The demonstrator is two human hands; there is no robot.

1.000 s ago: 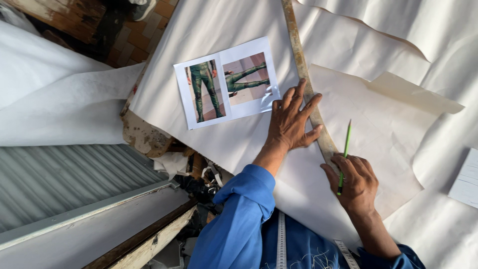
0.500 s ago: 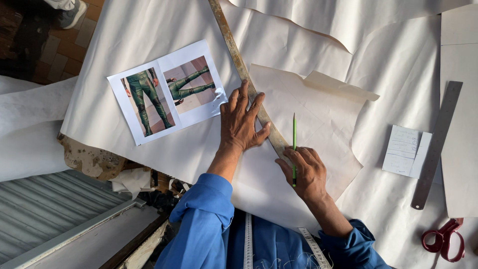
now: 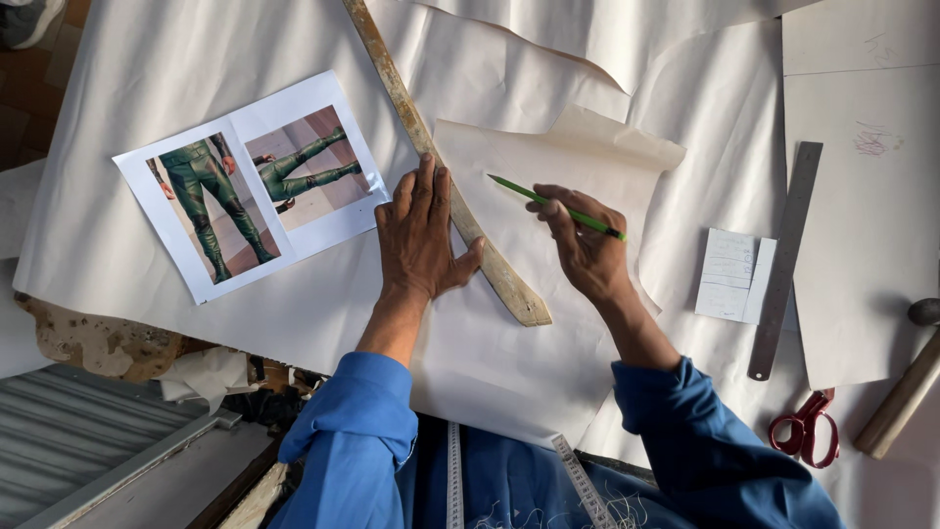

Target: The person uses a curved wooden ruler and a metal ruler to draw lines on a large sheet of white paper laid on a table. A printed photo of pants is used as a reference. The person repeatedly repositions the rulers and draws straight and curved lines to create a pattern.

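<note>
My left hand (image 3: 421, 235) lies flat, fingers spread, pressing a long curved wooden ruler (image 3: 494, 264) onto a cream paper pattern piece (image 3: 548, 333). Just right of the ruler, my right hand (image 3: 580, 245) grips a green pencil (image 3: 548, 204), its tip pointing up-left above the pattern piece. A printed sheet (image 3: 250, 181) with two photos of green trousers lies left of my left hand. Both sleeves are blue.
A straight metal ruler (image 3: 786, 260) and a small white folded paper (image 3: 729, 274) lie to the right. Red-handled scissors (image 3: 808, 431) and a wooden mallet handle (image 3: 896, 407) sit at the lower right. A measuring tape (image 3: 453, 480) hangs at my chest. Large paper sheets (image 3: 147, 69) cover the table.
The view has shifted left across the table. My right hand lifted and turned the pencil from upright to slanting up-left. My left hand stays pressed on the curved ruler.
</note>
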